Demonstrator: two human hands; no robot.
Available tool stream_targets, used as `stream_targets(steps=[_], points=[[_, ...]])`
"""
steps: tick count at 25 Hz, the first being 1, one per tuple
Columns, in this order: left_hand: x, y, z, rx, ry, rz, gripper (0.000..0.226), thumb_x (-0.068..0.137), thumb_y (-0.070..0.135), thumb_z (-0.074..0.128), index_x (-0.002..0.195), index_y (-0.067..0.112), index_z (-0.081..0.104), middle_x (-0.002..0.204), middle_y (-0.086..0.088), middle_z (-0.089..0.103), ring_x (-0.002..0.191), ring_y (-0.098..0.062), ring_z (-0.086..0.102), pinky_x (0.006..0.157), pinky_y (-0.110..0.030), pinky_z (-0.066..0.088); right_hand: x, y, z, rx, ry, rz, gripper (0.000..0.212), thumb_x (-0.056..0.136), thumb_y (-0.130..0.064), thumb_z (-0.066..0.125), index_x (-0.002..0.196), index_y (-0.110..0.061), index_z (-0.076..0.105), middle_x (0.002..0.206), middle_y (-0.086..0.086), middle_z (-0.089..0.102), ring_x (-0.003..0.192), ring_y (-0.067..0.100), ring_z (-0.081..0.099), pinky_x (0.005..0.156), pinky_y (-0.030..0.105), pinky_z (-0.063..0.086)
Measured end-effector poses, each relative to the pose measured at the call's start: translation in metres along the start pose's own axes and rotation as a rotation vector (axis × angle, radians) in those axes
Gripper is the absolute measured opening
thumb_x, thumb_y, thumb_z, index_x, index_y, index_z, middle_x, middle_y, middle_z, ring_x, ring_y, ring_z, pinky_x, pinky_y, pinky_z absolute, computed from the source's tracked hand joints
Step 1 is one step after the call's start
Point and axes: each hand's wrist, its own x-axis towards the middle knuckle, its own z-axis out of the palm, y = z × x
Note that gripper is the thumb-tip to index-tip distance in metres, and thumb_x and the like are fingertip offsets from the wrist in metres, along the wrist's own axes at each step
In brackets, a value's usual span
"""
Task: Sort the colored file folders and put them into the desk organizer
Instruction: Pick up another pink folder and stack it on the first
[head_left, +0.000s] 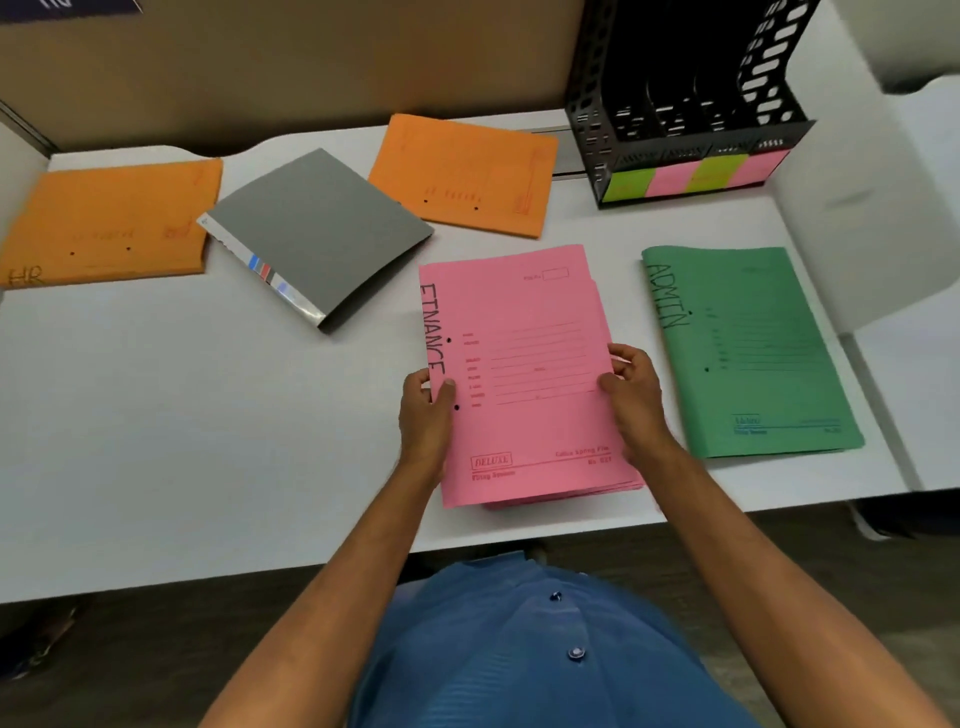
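Both hands — left hand (426, 410), right hand (631, 387) — grip the pink paper folders marked FINANCE (524, 374) by their side edges, near-centre on the white counter (208, 441); next, probably carrying them to the black perforated plastic desk organizer (675, 104), far right.

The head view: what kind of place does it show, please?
Most likely an office desk in a cubicle. A black perforated plastic desk organizer stands on the white desk, a brown partition panel rises behind, and both hands grip a pink paper folder marked FINANCE.

FINANCE folder (524, 364) left of ADMIN folder (753, 353), organizer (685, 104) behind
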Motion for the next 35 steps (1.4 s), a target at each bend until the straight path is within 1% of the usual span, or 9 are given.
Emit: stream_targets(steps=[3,8,12,16,19,23,30,33,35], points=[[-0.013,-0.012,0.023,0.092,0.029,0.035,0.028,0.102,0.026,0.053,0.13,0.023,0.048,0.12,0.001,0.065,0.102,-0.02,0.069,0.087,-0.041,0.061,0.006,0.014,-0.017,-0.078,-0.014,-0.015,0.039,0.097,-0.006,0.052,0.133,-0.022,0.049,0.126,0.003,0.062,0.105,0.021,0.066,0.078,0.034,0.057],[-0.017,-0.027,0.037,0.206,0.023,-0.007,0.028,0.099,0.017,0.056,0.126,0.025,0.052,0.129,-0.004,0.065,0.109,-0.026,0.068,0.093,-0.048,0.06,0.014,0.039,-0.026,-0.345,-0.054,-0.027,0.058,0.095,-0.007,0.058,0.149,-0.021,0.042,0.139,0.007,0.05,0.118,0.025,0.057,0.096,0.044,0.056],[-0.02,-0.03,0.036,0.268,-0.017,-0.012,0.034,0.101,0.013,0.054,0.133,0.021,0.055,0.134,-0.004,0.065,0.108,-0.027,0.068,0.091,-0.044,0.06,0.01,0.053,-0.028,-0.58,-0.05,-0.05,0.073,0.095,-0.012,0.064,0.158,-0.017,0.029,0.148,0.012,0.038,0.136,0.031,0.039,0.112,0.045,0.04],[-0.018,-0.033,0.036,0.321,-0.03,-0.013,0.04,0.099,0.013,0.056,0.138,0.022,0.054,0.134,-0.007,0.063,0.113,-0.03,0.067,0.095,-0.05,0.059,0.006,0.06,-0.032,-0.663,-0.086,-0.056,0.077,0.095,-0.014,0.064,0.16,-0.013,0.023,0.152,0.012,0.034,0.14,0.03,0.028,0.114,0.04,0.034],[-0.016,-0.032,0.033,0.338,-0.053,-0.014,0.042,0.1,0.014,0.056,0.14,0.025,0.052,0.132,-0.007,0.062,0.109,-0.029,0.067,0.088,-0.043,0.061,0.005,0.064,-0.03,-0.711,-0.066,-0.088,0.079,0.093,-0.015,0.066,0.159,-0.013,0.024,0.15,0.012,0.036,0.138,0.032,0.03,0.111,0.043,0.037],[-0.007,-0.026,0.029,0.374,-0.117,-0.002,0.045,0.101,0.018,0.055,0.144,0.029,0.048,0.125,-0.006,0.066,0.102,-0.027,0.069,0.076,-0.035,0.058,0.01,0.067,-0.025,-0.718,-0.021,-0.103,0.077,0.092,-0.016,0.067,0.158,-0.013,0.028,0.149,0.013,0.038,0.136,0.033,0.032,0.109,0.045,0.039],[0.007,-0.02,0.005,0.277,-0.22,-0.113,0.043,0.102,0.02,0.056,0.145,0.023,0.051,0.113,-0.006,0.068,0.102,-0.024,0.068,0.085,-0.04,0.06,0.007,0.065,0.001,-0.789,0.154,-0.127,0.057,0.086,-0.021,0.072,0.14,-0.018,0.053,0.145,0.011,0.046,0.128,0.033,0.042,0.102,0.047,0.043],[0.021,-0.014,-0.025,0.221,-0.162,-0.127,0.041,0.103,0.024,0.057,0.144,0.022,0.053,0.118,-0.006,0.064,0.098,-0.021,0.065,0.082,-0.032,0.056,0.014,0.047,0.035,-0.725,0.176,-0.215,0.049,0.087,-0.017,0.071,0.133,-0.02,0.057,0.144,0.008,0.046,0.13,0.031,0.041,0.105,0.046,0.042],[0.032,-0.01,-0.052,0.174,-0.101,-0.126,0.037,0.102,0.024,0.058,0.139,0.021,0.057,0.117,-0.005,0.065,0.093,-0.017,0.065,0.08,-0.031,0.056,0.018,0.032,0.065,-0.639,0.11,-0.283,0.044,0.09,-0.015,0.068,0.132,-0.02,0.057,0.143,0.007,0.045,0.131,0.028,0.039,0.104,0.038,0.042]])
